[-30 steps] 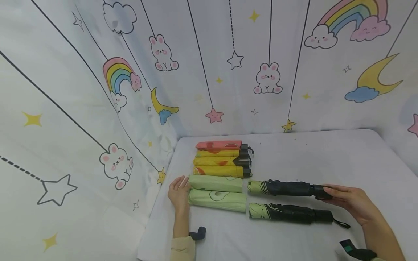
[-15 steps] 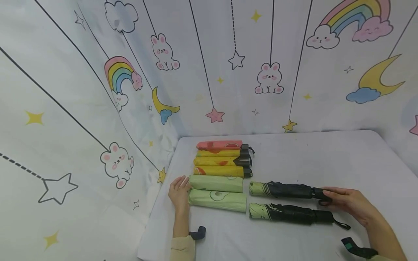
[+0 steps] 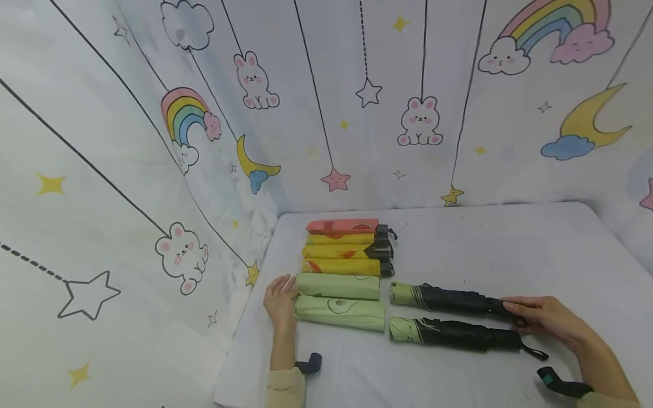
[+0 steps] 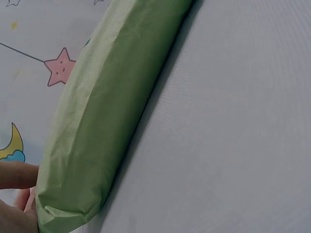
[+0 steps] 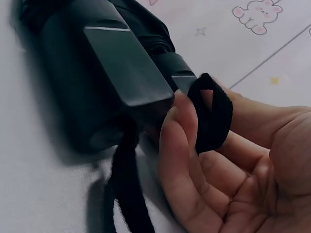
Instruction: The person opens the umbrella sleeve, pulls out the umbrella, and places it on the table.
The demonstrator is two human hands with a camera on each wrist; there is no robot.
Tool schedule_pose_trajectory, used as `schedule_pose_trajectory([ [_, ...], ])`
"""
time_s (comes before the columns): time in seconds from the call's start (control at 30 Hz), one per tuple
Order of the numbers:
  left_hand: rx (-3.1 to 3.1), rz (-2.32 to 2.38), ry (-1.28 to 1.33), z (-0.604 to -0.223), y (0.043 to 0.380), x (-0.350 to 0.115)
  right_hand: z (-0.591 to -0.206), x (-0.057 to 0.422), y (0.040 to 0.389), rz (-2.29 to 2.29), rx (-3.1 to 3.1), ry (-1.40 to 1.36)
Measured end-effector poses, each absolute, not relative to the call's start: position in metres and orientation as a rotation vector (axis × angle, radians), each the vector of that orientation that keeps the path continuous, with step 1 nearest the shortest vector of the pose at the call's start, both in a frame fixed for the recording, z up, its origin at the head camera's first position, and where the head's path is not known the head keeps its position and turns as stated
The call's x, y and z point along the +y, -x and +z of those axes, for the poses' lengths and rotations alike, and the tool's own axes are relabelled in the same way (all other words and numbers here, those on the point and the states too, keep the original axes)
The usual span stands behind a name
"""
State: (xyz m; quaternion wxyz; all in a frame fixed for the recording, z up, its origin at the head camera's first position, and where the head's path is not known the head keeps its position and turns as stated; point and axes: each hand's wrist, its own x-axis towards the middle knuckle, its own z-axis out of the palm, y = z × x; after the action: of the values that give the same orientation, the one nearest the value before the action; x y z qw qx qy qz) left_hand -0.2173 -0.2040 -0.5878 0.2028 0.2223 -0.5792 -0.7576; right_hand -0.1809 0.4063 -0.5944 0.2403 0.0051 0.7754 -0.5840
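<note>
My right hand [image 3: 553, 320] holds the handle end of the farther black-and-green folded umbrella [image 3: 449, 298]. In the right wrist view, its fingers [image 5: 177, 141] are at the handle, beside the black wrist strap [image 5: 214, 114]. Parallel and nearer lies a second black-and-green folded umbrella [image 3: 454, 333], its strap loose on the table. Left of these are two pale green umbrella sleeves: the farther plain one [image 3: 336, 287] and the nearer one [image 3: 339, 313] with an avocado print. My left hand [image 3: 279, 300] touches the sleeves' left ends with relaxed fingers.
Behind the green sleeves, several yellow fruit-print covered umbrellas [image 3: 342, 267] and one red covered umbrella [image 3: 343, 226] lie in a row, black handles to the right. They rest on a white-covered table [image 3: 490, 243] backed by a printed curtain [image 3: 306, 113].
The farther umbrella's handle end has swung slightly toward the nearer umbrella, with my right hand shifting along with it. My left hand stays in place.
</note>
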Motion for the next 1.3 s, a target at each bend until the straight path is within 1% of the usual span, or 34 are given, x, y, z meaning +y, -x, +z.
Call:
schedule_pose_trajectory([
  [0.5, -1.632, -2.104, -0.629, -0.586, 0.218, -0.205, -0.592, 0.409, 0.187, -1.445, 2.191, 0.227],
  [0.8, -1.641, -2.106, -0.634, -0.586, 0.219, -0.204, -0.589, 0.406, 0.184, -1.422, 2.234, 0.186],
  [1.0, -1.638, -2.121, -0.638, -0.584, 0.218, -0.203, -0.582, 0.401, 0.181, -1.311, 2.371, 0.198],
  [1.17, -1.658, -2.117, -0.642, -0.582, 0.216, -0.202, -0.571, 0.396, 0.179, -1.133, 2.478, 0.181],
  [1.3, -1.662, -2.128, -0.647, -0.579, 0.215, -0.203, -0.555, 0.391, 0.179, -1.008, 2.537, 0.153],
])
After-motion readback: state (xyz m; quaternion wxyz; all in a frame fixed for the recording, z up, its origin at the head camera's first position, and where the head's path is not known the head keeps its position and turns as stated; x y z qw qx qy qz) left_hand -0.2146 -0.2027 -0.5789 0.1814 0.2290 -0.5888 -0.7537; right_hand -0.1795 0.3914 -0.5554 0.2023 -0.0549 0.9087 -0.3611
